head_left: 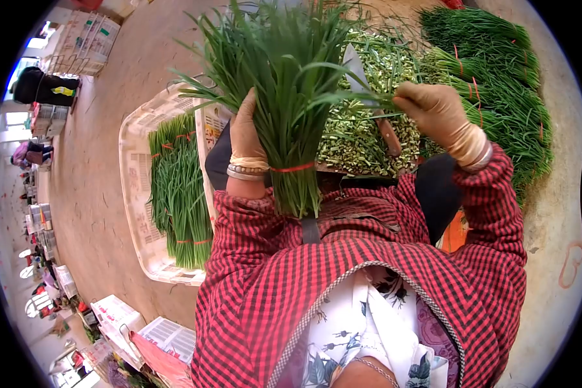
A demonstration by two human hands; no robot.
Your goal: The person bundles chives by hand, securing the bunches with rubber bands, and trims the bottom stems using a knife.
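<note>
My left hand point(247, 132), in a thin glove, is wrapped round a thick bunch of green chives point(294, 123), held upright in front of my chest. A red band point(293, 167) circles the bunch near its cut lower end. Out to the right, my gloved right hand point(436, 119) pinches the tips of a few chive leaves that stretch sideways from the bunch. Behind those leaves a knife point(388, 134) with a wooden handle lies on a heap of chopped chive ends point(349, 142). The fingers of my left hand are partly hidden behind the bunch.
A white plastic crate point(133, 187) on the left holds several banded chive bunches point(184, 187). More banded bunches point(504, 97) are piled on the floor at the right. Stacked crates point(84, 42) and people point(45, 87) are farther off at left.
</note>
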